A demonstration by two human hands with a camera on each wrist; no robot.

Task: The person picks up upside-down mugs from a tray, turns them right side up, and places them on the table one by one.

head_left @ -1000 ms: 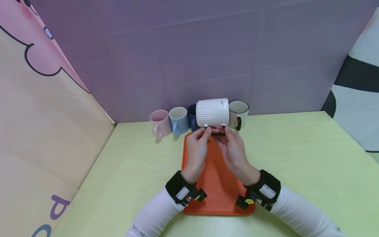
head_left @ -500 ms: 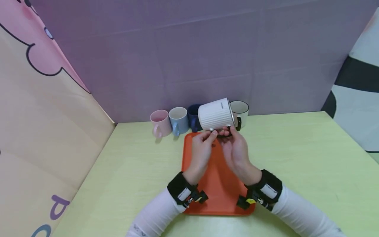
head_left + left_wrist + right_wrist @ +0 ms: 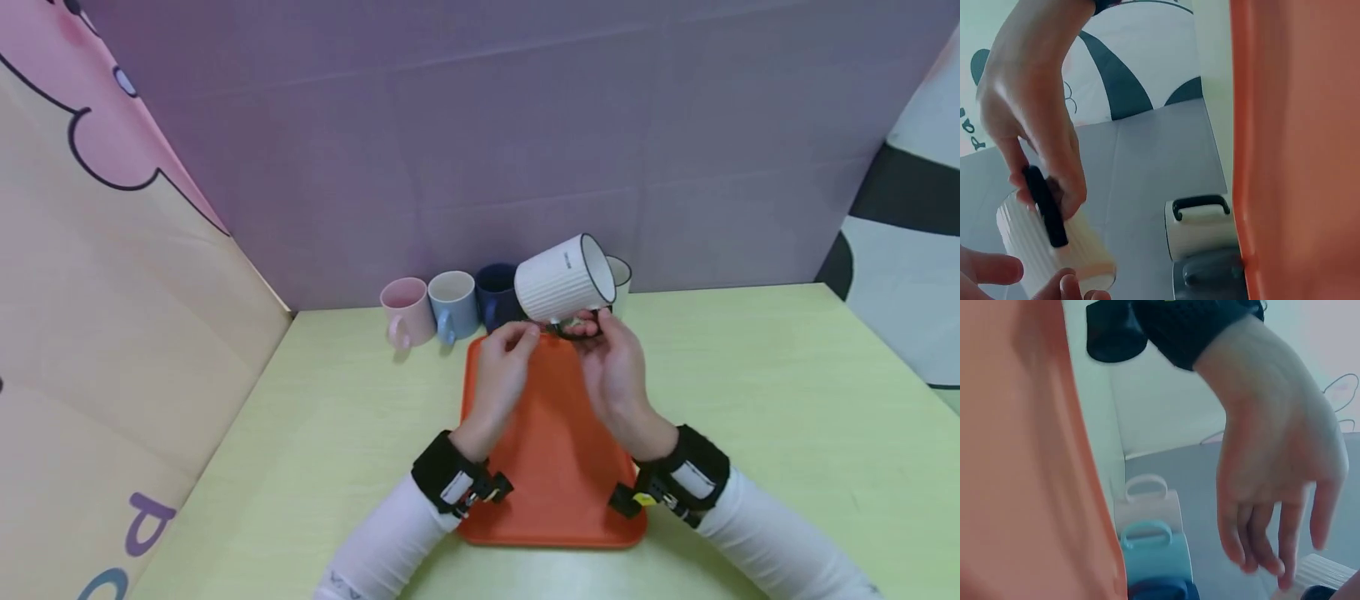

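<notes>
Mug, white and ribbed with a dark rim, is tipping in the head view: a second ago it was lying on its side with the mouth hidden, and now its open mouth is swinging up and to the right. The right hand is pinching the black handle just beyond its fingertips and holding the mug in the air, above the far end of the orange tray. The left hand is easing away from the handle; its fingers are loosely curled and seem to grip nothing now, so the weight looks to be passing to the right hand alone. Beyond both hands, a pink mug, a light blue mug, a dark blue mug and a black-rimmed mug are standing in a row on the bench, against the purple wall.

From the left wrist, the right hand's fingers are wrapping the black handle, with the ribbed body hanging just beneath them.

From the right wrist, the left hand is hanging with relaxed fingers, its tips just beside the mug's ribbed edge; whether they are touching it I cannot tell.
</notes>
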